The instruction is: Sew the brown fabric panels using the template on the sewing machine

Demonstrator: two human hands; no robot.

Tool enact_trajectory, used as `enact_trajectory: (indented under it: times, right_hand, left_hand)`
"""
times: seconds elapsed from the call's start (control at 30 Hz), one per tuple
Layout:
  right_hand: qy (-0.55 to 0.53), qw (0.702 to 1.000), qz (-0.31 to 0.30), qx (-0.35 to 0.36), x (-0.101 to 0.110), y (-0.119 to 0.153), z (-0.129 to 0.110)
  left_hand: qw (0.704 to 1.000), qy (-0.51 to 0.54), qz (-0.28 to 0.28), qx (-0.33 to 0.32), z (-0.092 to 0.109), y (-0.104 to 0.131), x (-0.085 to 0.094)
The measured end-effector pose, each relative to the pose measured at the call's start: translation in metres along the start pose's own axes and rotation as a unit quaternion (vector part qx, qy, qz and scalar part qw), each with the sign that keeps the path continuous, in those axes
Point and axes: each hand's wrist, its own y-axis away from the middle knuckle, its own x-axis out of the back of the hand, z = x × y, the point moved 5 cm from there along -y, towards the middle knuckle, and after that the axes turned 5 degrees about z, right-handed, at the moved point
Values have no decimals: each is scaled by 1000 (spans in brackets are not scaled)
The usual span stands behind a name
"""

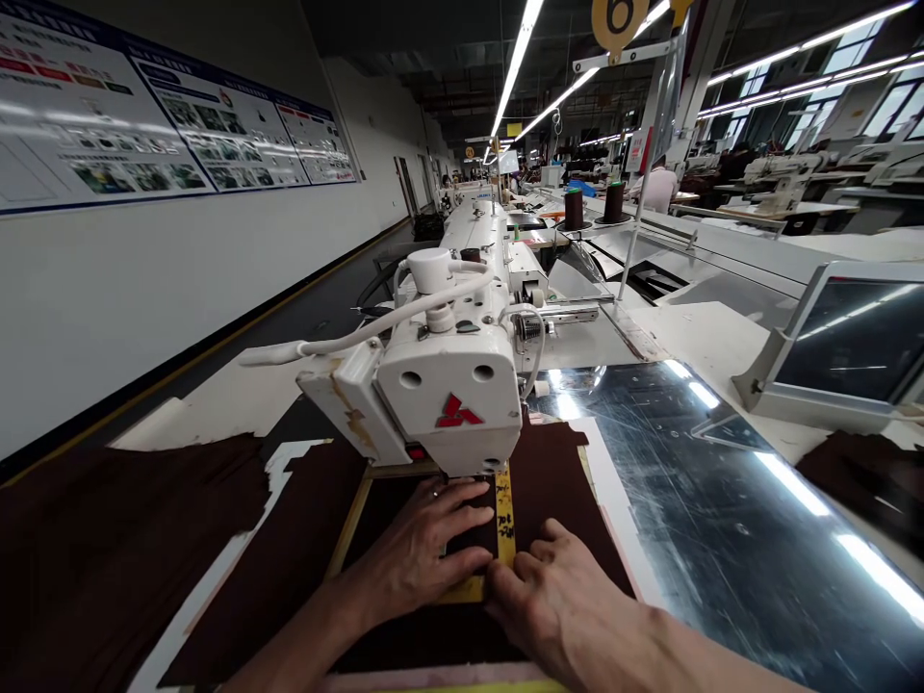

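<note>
Cloth (552,472) seemed light and soft, best pressed flat right of the frame (506,551); left hand (423,541) lay spread wide, right hand (552,597) curled, its grip unclear.

Yellow frame (505,520) partly hidden by left hand (433,539), monitor (844,337) cropped

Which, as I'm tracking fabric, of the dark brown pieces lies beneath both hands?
The flat piece under the sewing machine; neither the rumpled pile at far left nor the fabric near the screen is touched.
</note>
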Motion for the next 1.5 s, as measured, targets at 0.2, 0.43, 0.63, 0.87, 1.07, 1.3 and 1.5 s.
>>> enact_trajectory:
  times: [0.2,0.43,0.63,0.87,1.07,1.3,1.5]
  right_hand:
    - [4,1000,0,-1,-3,-5,5]
    - [-9,1000,7,1,1,-9,9]
    - [9,999,-35,-1,-3,-10,14]
    - [9,998,-57,-15,-8,-16,25]
    - [18,998,-59,-4,-5,-17,34]
    - [-16,998,-32,-56,11,-5,40]
    - [-39,995,-36,-79,15,2,39]
  left_hand:
    - [997,-26,45,-48,0,19,1]
    - [994,-41,26,-94,2,42,-2]
    - [994,-45,1,-96,-4,32,-3]
    - [996,-27,22,-82,-14,22,-4]
    - [998,-28,8,-64,-22,14,-5]
    - [998,-25,29,-53,-27,2,2]
    - [998,-18,49,-45,-35,-6,4]
